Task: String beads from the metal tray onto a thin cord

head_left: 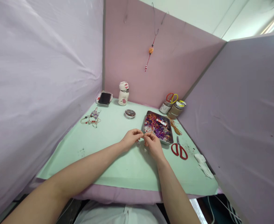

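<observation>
My left hand [132,139] and my right hand [153,143] meet fingertip to fingertip above the table, at the near left edge of the bead tray. Both are closed in a pinch. Small clear beads [138,143] dangle just under the left fingers, on a string too fine to follow. What lies right between the fingertips is hidden. Behind the hands, the dark tray [170,132] holds a heap of purple, red, orange and clear beads with a small red-and-white tube [161,122] on top. Red-handled scissors [179,149] lie right of the hands.
A round tin [130,114], a white bottle [123,95] and a phone-like black slab [104,98] stand farther back. Finished-looking beaded strings [92,118] lie left. Jars [176,109], brown cord [176,127] and white tissue [204,165] are right. A beaded pendant [151,50] hangs on the wall.
</observation>
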Demonstrator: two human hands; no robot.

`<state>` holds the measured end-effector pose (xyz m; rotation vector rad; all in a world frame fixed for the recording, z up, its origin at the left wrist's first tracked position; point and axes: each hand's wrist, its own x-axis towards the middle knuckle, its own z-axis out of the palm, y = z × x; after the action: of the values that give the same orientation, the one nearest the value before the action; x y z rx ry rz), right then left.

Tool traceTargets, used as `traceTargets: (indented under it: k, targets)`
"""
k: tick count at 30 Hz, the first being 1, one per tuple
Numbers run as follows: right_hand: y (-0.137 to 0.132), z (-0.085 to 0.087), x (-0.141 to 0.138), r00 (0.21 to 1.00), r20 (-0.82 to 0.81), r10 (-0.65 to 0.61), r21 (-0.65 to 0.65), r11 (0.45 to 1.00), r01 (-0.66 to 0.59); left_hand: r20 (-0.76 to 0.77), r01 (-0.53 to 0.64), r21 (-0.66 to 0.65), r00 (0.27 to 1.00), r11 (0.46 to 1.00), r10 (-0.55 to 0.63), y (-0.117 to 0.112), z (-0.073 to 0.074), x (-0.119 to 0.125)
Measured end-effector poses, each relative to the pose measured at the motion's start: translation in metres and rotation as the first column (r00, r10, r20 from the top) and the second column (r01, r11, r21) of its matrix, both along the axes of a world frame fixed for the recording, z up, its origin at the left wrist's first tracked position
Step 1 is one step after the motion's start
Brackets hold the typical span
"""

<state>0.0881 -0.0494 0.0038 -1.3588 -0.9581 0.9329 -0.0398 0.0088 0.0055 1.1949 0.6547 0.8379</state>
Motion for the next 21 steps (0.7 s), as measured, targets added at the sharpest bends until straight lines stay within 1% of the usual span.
traceTargets:
  k: [4, 11, 14, 19, 21]
  targets:
    - [-0.0005, 0.0014, -0.0006, 1.000, 0.011, -0.016, 0.020, 1.000, 0.016, -0.002, 0.009, 0.003, 1.000, 1.000, -0.009, -0.0002, -0.0012, 0.0001]
    - [0.0000, -0.0008, 0.0008, 1.000, 0.006, 0.006, 0.006, 1.000, -0.006, 0.001, 0.010, -0.013, 1.000, 1.000, -0.010, 0.0002, -0.0019, 0.0009]
    - [0.0000, -0.0015, 0.0013, 1.000, 0.027, 0.009, -0.019, 1.000, -0.008, 0.023, 0.032, -0.065, 0.999, 0.997, -0.031, -0.0010, -0.0009, 0.0008]
    - [-0.0017, -0.0006, 0.0016, 0.995, 0.077, 0.058, -0.028, 0.998, -0.056, 0.080, 0.128, -0.204, 0.990, 0.971, -0.114, -0.0026, 0.0017, 0.0007]
    - [-0.0022, 0.0011, 0.0014, 0.996, 0.070, 0.053, -0.017, 0.998, -0.052, 0.093, 0.151, -0.215, 0.987, 0.965, -0.133, -0.0013, 0.0013, 0.0006]
